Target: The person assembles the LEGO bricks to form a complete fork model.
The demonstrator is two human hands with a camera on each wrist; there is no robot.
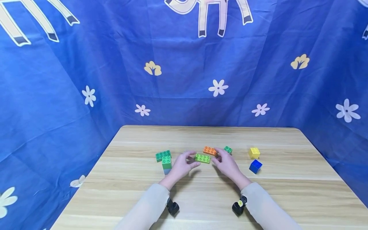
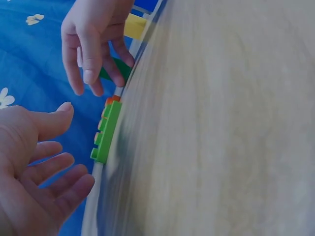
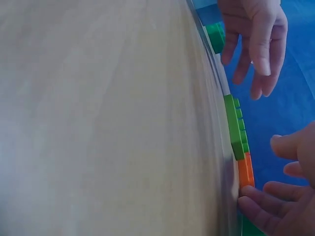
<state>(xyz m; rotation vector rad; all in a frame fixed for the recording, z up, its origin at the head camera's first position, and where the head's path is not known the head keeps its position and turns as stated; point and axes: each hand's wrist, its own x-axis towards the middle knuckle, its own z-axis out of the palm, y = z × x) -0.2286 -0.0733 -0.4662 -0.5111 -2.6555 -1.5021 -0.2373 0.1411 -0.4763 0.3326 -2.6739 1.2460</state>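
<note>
A lime green toy brick (image 1: 202, 159) with studs on top lies on the table between the two hands. My left hand (image 1: 183, 164) is at its left end, thumb and fingers spread apart with nothing between them. Just behind it lies an orange brick (image 1: 210, 151), its right end close to the fingertips of my right hand (image 1: 228, 163). In the right wrist view, the right hand's loosely bent fingers (image 3: 261, 204) reach the end of the orange brick (image 3: 246, 171), with the thumb held away. Partly hidden behind that hand is a small green brick (image 1: 228, 149).
Left of the left hand lies a dark green brick (image 1: 159, 157), beside a green brick (image 1: 166, 162) that sits above a blue-grey block (image 1: 167, 171). A yellow brick (image 1: 254, 153) and a blue brick (image 1: 255, 166) stand right of the right hand. Blue cloth (image 1: 184, 80) hangs around the table (image 1: 201, 204).
</note>
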